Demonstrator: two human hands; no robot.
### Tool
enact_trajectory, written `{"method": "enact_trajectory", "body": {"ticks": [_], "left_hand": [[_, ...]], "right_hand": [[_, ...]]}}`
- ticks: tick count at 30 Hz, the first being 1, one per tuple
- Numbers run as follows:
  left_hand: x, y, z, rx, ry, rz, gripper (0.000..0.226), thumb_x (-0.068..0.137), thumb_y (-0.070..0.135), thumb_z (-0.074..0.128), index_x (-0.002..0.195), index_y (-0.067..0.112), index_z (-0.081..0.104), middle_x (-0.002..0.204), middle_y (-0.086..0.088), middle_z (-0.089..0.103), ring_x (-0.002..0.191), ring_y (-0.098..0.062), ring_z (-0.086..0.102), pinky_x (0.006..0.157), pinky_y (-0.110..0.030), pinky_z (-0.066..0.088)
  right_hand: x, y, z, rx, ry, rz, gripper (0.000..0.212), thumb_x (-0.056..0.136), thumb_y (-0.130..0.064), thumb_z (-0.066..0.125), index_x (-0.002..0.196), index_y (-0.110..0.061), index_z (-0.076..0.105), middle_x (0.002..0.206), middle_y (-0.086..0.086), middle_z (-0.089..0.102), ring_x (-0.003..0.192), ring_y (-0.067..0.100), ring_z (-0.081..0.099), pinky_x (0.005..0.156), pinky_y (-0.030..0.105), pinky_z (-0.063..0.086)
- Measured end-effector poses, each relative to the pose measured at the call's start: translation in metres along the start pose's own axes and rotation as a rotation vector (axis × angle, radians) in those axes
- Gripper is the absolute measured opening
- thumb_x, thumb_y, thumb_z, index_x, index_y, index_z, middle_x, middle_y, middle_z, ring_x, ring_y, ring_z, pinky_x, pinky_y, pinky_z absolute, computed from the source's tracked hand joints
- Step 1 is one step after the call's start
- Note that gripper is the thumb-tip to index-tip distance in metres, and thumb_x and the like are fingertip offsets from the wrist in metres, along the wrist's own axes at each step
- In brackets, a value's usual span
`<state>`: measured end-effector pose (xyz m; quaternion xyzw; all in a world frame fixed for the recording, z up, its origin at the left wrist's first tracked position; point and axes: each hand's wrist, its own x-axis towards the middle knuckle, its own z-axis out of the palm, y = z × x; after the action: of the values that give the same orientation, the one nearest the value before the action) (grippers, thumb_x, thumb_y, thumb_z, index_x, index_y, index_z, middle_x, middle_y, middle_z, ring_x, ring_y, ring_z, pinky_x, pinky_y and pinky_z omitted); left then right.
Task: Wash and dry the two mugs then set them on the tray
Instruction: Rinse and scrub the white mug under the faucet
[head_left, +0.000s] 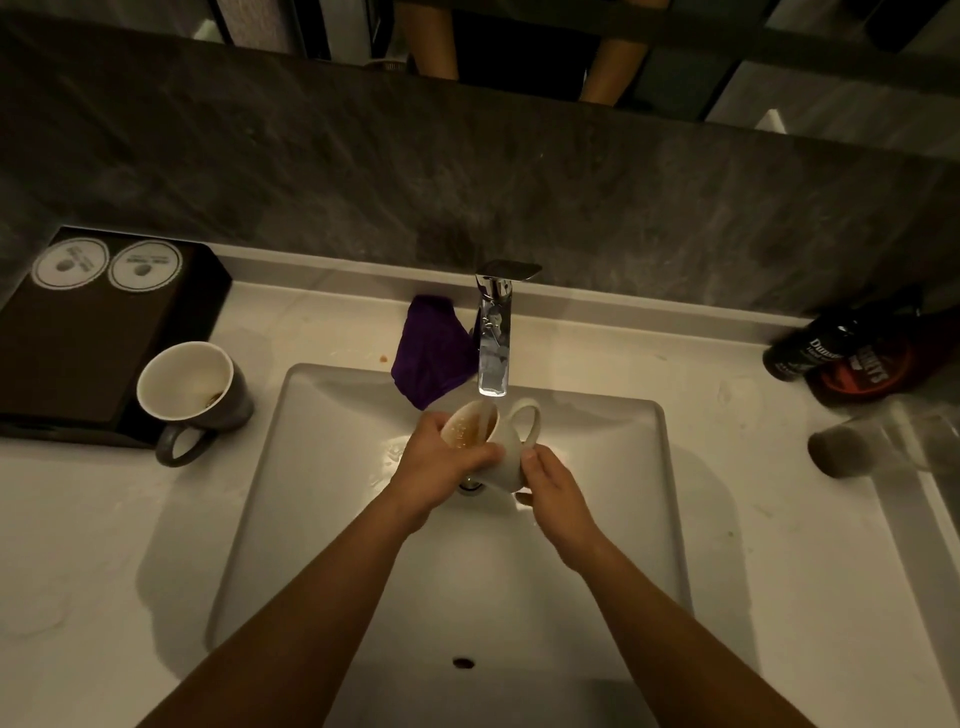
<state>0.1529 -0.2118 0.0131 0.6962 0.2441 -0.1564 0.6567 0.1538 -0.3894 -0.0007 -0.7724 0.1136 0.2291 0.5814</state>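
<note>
White mug (501, 447) under the tap (493, 353), brownish liquid inside.
Both my left hand (441, 462) and right hand (553, 488) grip it over the sink (597, 545); grey mug (195, 397) shows brown dregs.

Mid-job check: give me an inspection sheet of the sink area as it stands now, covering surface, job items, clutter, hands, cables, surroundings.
Surface: white stone-look counter with brown spots near the faucet; white rectangular sink basin.
Job's things: white ceramic mug, brownish liquid inside, held tilted under the chrome faucet; grey mug with white interior, stained, upright on the counter against the dark tray; purple cloth draped over the basin's back edge.
Clutter: two dark bottles lying at right; a blurred glass.
Hands: left hand and right hand both grip the white mug.
Cables: nothing seen.
Surroundings: dark stone backsplash.
</note>
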Motion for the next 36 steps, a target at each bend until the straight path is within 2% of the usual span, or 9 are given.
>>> {"method": "enact_trajectory", "body": {"ticks": [3,6,12,14,19,25,28,31,36], "left_hand": [[0.001,-0.001,0.003,-0.166,-0.063,-0.093,0.083,0.054,0.049,0.086,0.125,0.017,0.057,0.124,-0.009,0.068,0.109,-0.026,0.07,0.083,-0.049,0.066],[0.003,0.0,0.002,-0.142,-0.118,-0.119,0.074,0.068,0.057,0.076,0.127,0.016,0.056,0.13,-0.01,0.065,0.112,-0.027,0.069,0.089,-0.049,0.064],[0.013,-0.009,0.003,-0.026,-0.126,0.041,0.057,0.104,0.035,0.058,0.157,0.028,0.04,0.145,-0.001,0.05,0.112,-0.009,0.058,0.059,-0.007,0.052],[0.014,-0.008,0.005,-0.034,-0.074,0.045,0.05,0.104,0.038,0.056,0.152,0.031,0.045,0.143,-0.002,0.054,0.11,-0.008,0.06,0.059,-0.009,0.053],[0.017,0.008,0.014,-0.213,-0.089,-0.224,0.034,0.101,0.052,0.051,0.129,0.035,0.058,0.131,-0.009,0.061,0.114,-0.033,0.066,0.09,-0.058,0.062],[0.014,-0.002,0.017,-0.11,-0.165,-0.167,0.082,0.083,0.075,0.056,0.154,0.038,0.036,0.14,-0.019,0.058,0.112,-0.033,0.067,0.081,-0.044,0.059],[0.012,-0.005,0.013,-0.168,-0.165,-0.017,0.063,0.091,0.06,0.06,0.148,0.044,0.04,0.141,-0.01,0.056,0.111,-0.024,0.067,0.071,-0.029,0.059],[0.017,0.003,0.011,-0.21,-0.095,-0.024,0.03,0.1,0.044,0.059,0.13,0.045,0.053,0.137,-0.011,0.058,0.108,-0.026,0.066,0.072,-0.035,0.058],[0.019,0.021,0.009,-0.441,-0.203,-0.443,0.045,0.096,0.052,0.064,0.132,0.024,0.06,0.115,-0.014,0.071,0.087,-0.032,0.073,0.056,-0.034,0.057]], "right_hand": [[-0.001,-0.008,0.011,0.391,-0.017,0.099,0.029,0.109,-0.034,0.043,0.122,-0.018,0.063,0.123,0.009,0.063,0.115,0.029,0.065,0.078,0.038,0.062],[0.003,-0.018,0.016,0.401,0.025,0.122,0.033,0.108,-0.039,0.044,0.115,-0.016,0.066,0.112,0.017,0.069,0.083,0.026,0.073,0.059,0.036,0.058],[0.017,-0.027,0.015,0.174,0.056,0.305,0.05,0.104,-0.05,0.036,0.101,-0.009,0.065,0.064,0.015,0.07,0.043,0.026,0.061,0.04,0.026,0.039],[0.02,-0.028,0.016,0.144,0.079,0.311,0.045,0.104,-0.047,0.035,0.1,-0.011,0.063,0.075,0.016,0.073,0.051,0.028,0.067,0.04,0.028,0.046],[0.015,-0.013,0.021,-0.206,0.259,-0.171,0.031,0.101,-0.051,0.042,0.104,-0.024,0.057,0.103,0.001,0.064,0.094,0.02,0.065,0.075,0.052,0.062],[0.029,-0.034,0.011,-0.017,0.261,0.212,0.045,0.092,-0.05,0.044,0.084,-0.012,0.066,0.08,0.018,0.071,0.049,0.035,0.07,0.037,0.03,0.049],[0.037,-0.043,0.008,-0.011,0.138,0.341,0.051,0.091,-0.051,0.04,0.094,-0.006,0.064,0.081,0.026,0.072,0.041,0.033,0.064,0.036,0.024,0.041],[0.032,-0.041,0.008,-0.135,0.126,0.147,0.049,0.092,-0.059,0.041,0.096,-0.015,0.063,0.084,0.018,0.072,0.048,0.031,0.068,0.038,0.027,0.045],[0.024,-0.032,0.01,-0.219,0.185,-0.082,0.037,0.097,-0.06,0.048,0.097,-0.026,0.061,0.083,0.002,0.068,0.066,0.025,0.069,0.048,0.034,0.052]]}}
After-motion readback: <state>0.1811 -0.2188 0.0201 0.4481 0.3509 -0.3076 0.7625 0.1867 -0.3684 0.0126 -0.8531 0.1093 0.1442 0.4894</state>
